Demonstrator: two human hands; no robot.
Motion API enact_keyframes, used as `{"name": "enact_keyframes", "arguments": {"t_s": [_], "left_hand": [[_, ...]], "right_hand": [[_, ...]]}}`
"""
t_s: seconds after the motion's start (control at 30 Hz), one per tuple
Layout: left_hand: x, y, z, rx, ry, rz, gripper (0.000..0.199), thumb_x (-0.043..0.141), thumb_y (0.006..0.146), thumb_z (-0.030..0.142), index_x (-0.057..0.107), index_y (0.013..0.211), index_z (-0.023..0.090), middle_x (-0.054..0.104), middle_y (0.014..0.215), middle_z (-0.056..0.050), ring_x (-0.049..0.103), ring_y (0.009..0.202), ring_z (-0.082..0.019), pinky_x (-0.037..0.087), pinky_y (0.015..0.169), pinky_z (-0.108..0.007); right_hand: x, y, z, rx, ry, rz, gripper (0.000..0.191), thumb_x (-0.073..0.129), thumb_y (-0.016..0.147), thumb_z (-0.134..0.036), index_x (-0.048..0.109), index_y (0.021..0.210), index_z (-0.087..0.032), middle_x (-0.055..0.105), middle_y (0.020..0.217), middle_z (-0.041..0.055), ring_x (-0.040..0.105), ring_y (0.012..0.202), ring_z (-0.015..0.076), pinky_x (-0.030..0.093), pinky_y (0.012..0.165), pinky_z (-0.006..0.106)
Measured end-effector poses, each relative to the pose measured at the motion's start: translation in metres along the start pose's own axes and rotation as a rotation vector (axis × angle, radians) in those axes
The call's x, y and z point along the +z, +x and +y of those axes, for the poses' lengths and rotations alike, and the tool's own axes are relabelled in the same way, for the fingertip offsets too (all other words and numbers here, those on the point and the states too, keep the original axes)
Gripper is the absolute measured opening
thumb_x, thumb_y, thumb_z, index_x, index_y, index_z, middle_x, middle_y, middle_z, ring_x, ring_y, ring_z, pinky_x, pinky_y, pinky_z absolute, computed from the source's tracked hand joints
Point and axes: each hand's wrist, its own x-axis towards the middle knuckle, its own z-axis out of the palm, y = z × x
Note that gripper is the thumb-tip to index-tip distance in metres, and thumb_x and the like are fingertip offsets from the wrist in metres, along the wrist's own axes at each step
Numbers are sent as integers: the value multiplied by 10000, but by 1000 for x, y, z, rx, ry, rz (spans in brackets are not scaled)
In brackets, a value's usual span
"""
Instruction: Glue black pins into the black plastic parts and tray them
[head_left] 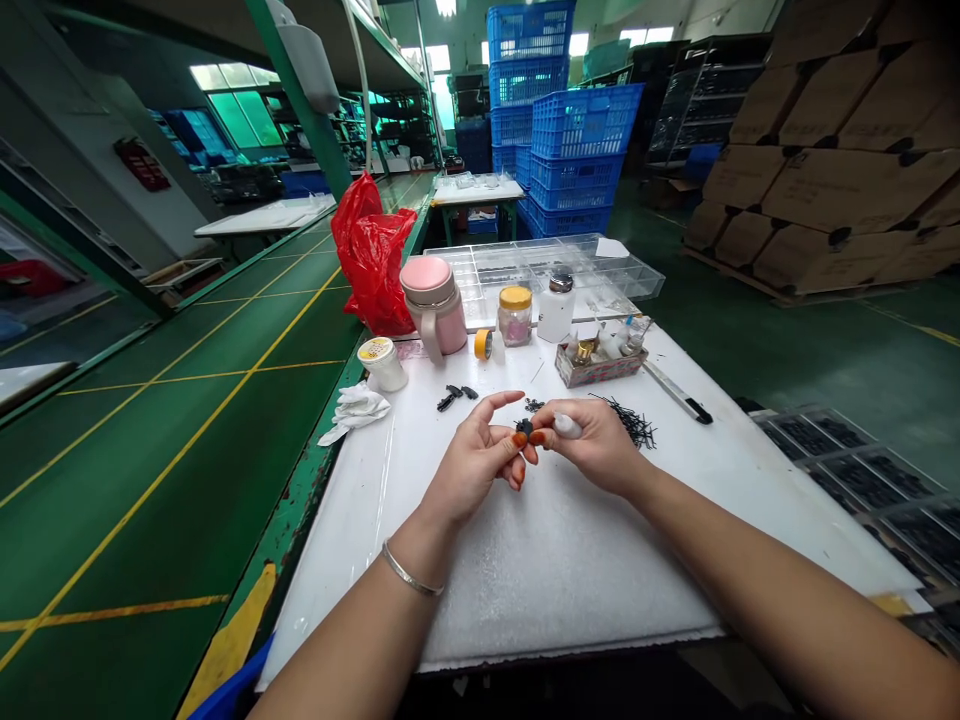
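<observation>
White foam sheet [555, 610] covers the table's near edge, both forearms reaching over it, silver bangle [409, 572] on the L wrist. L hand [476, 455] pinches a small black part [524, 427] above the tabletop [750, 490], approx. centred, well in from both side edges. R hand [596, 440] grips a small white bottle [568, 427], thumb and index tips at the same part. Wide gap btwn L hand and left edge; R side has room too, out to the right edge. Black sticks [636, 422] lie loose just beyond R hand; utility knife [679, 392] sits nr the right edge. White glove [357, 410] at the left edge, black pieces [454, 396] inboard of it. Farther: lidded tub [385, 366], pink mug [448, 318], tape roll [483, 345], yellow-lidded jar [515, 318], clear bottle [556, 308], small box [600, 371] w/ assorted bits. Behind: divided tray [643, 280], red plastic bag [371, 260]. Bkgd: blue crates [585, 130], cardboard cartons [832, 190].
</observation>
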Motion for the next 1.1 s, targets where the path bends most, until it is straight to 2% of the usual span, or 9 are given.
{"name": "enact_keyframes", "arguments": {"t_s": [0.13,0.3,0.47,0.63,0.7,0.8,0.93,1.03,1.1], "left_hand": [[4,-2,2,17,99,51,647,733,834,372,413,1355,162,664,731,-35,557,503,-118,473,491,-203],[4,-3,6,49,228,118,613,719,836,349,438,1345,153,696,820,-73,606,592,-137,504,557,-220],[-10,-3,16,171,239,299,647,744,797,325,447,1344,148,697,876,-74,599,654,-132,518,587,-216],[-19,0,35,215,66,481,440,781,731,286,601,1112,159,629,736,3,548,578,-82,477,549,-163],[-18,8,43,176,74,456,381,794,703,282,629,1020,152,621,730,2,543,577,-78,476,545,-162],[-12,29,45,91,269,331,314,784,702,308,660,934,137,653,771,-38,571,614,-108,489,553,-192],[3,62,28,91,778,143,126,633,798,223,713,865,151,702,834,-60,623,744,-171,489,629,-244],[18,81,11,187,1262,41,190,583,818,126,753,863,198,718,889,-33,625,795,-180,460,730,-284],[26,91,1,230,1499,-1,230,573,814,93,763,866,211,713,915,-41,623,821,-198,434,715,-294]], "right_hand": [[-3,-1,0,-4,-59,-43,341,627,904,-437,672,719,-154,618,629,5,528,589,124,382,579,255],[-7,0,-1,104,51,-23,297,665,861,-412,678,718,-152,627,611,8,550,568,124,403,554,243],[-23,6,-1,227,230,147,303,750,760,-423,648,704,-143,620,608,19,540,536,123,428,524,250],[-42,10,-3,287,561,404,223,716,712,-349,602,672,-161,592,591,19,499,503,112,403,461,241],[-48,10,-4,306,653,471,169,680,695,-309,590,661,-169,576,577,19,492,488,114,382,434,238],[-53,10,-6,321,700,486,133,664,685,-282,594,668,-170,573,565,18,485,471,112,375,428,239],[-54,11,-6,293,663,444,145,690,683,-283,615,682,-159,615,589,24,509,487,108,385,456,233],[-53,12,-3,252,611,451,167,707,674,-302,632,678,-152,643,607,28,521,486,103,391,460,228],[-52,13,0,226,574,466,178,710,676,-312,638,665,-150,642,600,24,516,477,97,393,458,225]]}}
